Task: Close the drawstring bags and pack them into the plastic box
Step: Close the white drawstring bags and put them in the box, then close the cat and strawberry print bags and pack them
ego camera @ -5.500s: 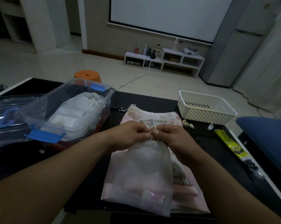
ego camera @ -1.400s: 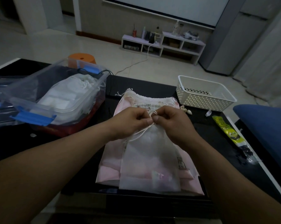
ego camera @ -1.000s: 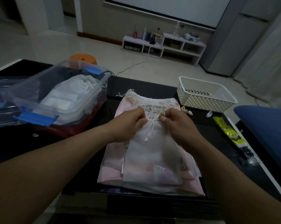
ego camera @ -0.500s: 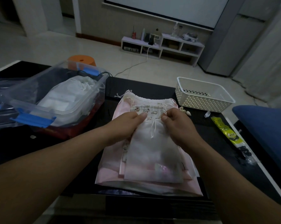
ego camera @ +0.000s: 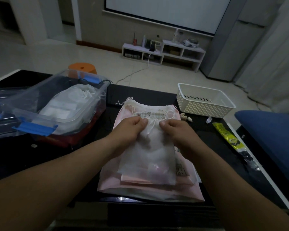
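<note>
On the dark desk (ego camera: pixel 157 94), both hands' fingers (ego camera: pixel 143 121) pinch the limp, light drawstring bag (ego camera: pixel 148 152) at its mouth.

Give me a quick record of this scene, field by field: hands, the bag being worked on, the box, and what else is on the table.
left hand: grip on the top left of the white drawstring bag
right hand: grip on its top right
bag position: atop a stack of pink bags, cord ends hanging between the hands
clear plastic box: on the left, open, white bags already inside
box latch: blue clip on the near side
white perforated basket: on the right, far side
yellow packet: near the right edge
surface: black table
</note>
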`<state>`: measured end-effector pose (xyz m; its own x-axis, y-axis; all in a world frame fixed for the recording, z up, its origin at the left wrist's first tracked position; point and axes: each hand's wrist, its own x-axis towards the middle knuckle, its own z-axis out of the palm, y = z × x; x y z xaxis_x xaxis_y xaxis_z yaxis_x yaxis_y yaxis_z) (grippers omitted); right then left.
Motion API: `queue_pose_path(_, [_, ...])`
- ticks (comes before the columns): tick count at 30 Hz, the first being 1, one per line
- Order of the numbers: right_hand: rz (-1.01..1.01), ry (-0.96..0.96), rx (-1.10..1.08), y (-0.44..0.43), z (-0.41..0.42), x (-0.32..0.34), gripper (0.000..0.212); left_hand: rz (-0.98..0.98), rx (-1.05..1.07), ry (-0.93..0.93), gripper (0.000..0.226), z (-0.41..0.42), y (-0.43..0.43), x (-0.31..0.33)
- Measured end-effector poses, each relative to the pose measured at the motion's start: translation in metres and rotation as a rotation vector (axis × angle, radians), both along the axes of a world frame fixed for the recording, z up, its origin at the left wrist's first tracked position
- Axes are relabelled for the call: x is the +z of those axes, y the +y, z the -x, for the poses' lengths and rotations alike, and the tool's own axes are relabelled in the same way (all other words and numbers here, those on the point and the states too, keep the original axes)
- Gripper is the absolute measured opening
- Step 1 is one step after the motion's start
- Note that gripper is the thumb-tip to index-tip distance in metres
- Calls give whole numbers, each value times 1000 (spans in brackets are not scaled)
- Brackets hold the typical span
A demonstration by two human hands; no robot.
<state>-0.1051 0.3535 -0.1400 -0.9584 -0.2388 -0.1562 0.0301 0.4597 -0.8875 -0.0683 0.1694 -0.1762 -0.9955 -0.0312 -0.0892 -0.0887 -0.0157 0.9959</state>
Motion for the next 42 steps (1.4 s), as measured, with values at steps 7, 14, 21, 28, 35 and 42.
queue_pose_path(7, [141,182,-240,-18,4,7,27,17,-8,-23,34,-29,-6,23])
queue_pose_path(14, [326,112,-154,-54,-13,28,34,521,273,335,30,-57,-46,67])
queue_pose_path(21, [356,22,214,-131,-23,72,20,674,565,407,27,-60,-143,111])
queue_pose_path(28, [44,203,173,-241,9,76,21,881,703,45,24,-56,-235,107])
queue_pose_path(35, [-751,834,432,-259,-1,44,36,1188,301,-37,46,-41,-215,92])
queue_pose_path(42, [-290,746,188,-211,-12,35,22,1012,423,325,26,-31,-156,101])
